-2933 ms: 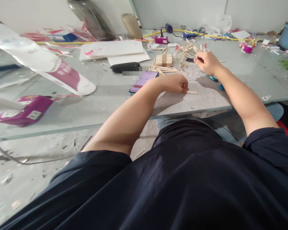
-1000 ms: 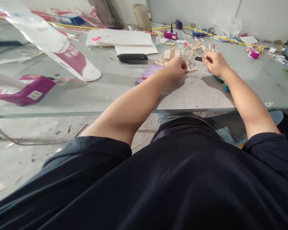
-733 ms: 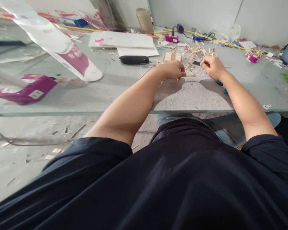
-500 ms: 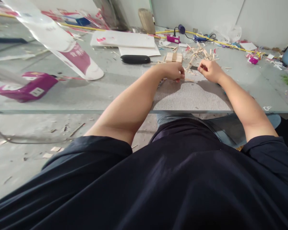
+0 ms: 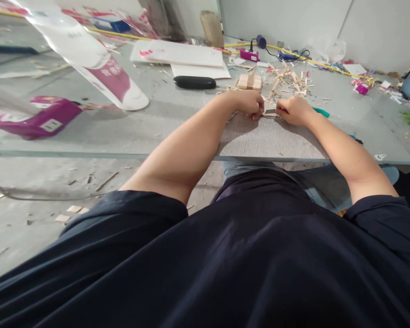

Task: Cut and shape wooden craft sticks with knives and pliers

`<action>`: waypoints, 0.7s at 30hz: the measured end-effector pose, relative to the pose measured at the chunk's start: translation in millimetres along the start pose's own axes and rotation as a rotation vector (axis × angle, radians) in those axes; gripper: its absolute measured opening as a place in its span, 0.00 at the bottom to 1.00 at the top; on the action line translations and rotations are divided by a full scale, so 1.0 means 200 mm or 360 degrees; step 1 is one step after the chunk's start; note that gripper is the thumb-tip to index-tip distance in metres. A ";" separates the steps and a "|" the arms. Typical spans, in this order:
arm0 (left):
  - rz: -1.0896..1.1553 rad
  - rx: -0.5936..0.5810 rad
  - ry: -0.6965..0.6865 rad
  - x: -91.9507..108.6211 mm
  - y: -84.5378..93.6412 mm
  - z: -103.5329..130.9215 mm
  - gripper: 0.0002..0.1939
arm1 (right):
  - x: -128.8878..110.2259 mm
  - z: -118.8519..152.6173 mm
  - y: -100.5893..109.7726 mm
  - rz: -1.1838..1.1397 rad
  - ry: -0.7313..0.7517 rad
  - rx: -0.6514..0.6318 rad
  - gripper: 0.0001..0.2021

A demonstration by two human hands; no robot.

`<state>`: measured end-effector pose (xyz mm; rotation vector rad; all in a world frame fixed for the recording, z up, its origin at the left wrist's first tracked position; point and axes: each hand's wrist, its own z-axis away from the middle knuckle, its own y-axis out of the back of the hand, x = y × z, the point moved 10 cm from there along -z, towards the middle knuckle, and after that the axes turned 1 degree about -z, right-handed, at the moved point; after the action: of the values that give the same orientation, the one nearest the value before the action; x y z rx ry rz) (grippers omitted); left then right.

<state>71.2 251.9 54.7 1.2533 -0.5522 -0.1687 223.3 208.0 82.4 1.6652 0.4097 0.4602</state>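
My left hand (image 5: 252,105) has its fingertips pinched on the left end of a thin wooden stick (image 5: 269,115), low over a grey textured mat (image 5: 256,141). Closed around a knife, my right hand (image 5: 295,110) faces it from the right. The knife's flat dark blade (image 5: 270,111) points left between the hands, close to the stick; whether they touch I cannot tell. A teal handle end (image 5: 321,112) shows beyond the right hand. Just behind the hands are a banded bundle of flat wooden sticks (image 5: 250,82) and a loose heap of sticks (image 5: 292,79).
A black oblong case (image 5: 194,82) and white boards (image 5: 187,54) lie back left. Further left are a leaning white-and-pink tube (image 5: 112,82) and a purple box (image 5: 41,118). Cords and a purple socket block (image 5: 249,55) are at the back. The glass table edge (image 5: 174,157) runs before me.
My right hand has moved left and toward me, bringing the blade down beside the stick. The teal handle end now shows. My left hand has barely moved.
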 end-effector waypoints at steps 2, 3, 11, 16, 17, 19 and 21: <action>-0.0007 -0.0007 -0.0004 0.00 0.00 0.00 0.25 | 0.00 0.00 0.00 0.0017 -0.0006 -0.0003 0.23; -0.0006 -0.0009 -0.0001 0.00 0.00 0.00 0.25 | 0.00 0.00 0.00 0.0022 -0.0011 -0.0007 0.23; 0.0019 0.0009 -0.0005 -0.01 -0.01 -0.01 0.24 | 0.00 0.00 -0.01 0.0059 -0.0031 -0.0014 0.23; 0.0025 0.0042 -0.0045 -0.01 -0.01 -0.02 0.21 | -0.01 0.00 -0.01 0.0094 -0.0018 -0.0027 0.23; 0.0028 0.0043 -0.0048 -0.01 -0.01 -0.02 0.21 | -0.01 0.00 0.00 0.0093 -0.0013 -0.0028 0.23; 0.0035 0.0039 -0.0045 -0.01 -0.01 -0.03 0.20 | -0.02 0.00 0.00 0.0083 -0.0010 -0.0026 0.23; 0.0047 0.0034 -0.0043 -0.01 -0.01 -0.02 0.20 | -0.01 0.00 0.00 0.0062 -0.0020 -0.0024 0.23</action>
<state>71.7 255.9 51.2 1.2642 -0.5967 -0.1555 221.1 205.9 82.3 1.6631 0.3641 0.4806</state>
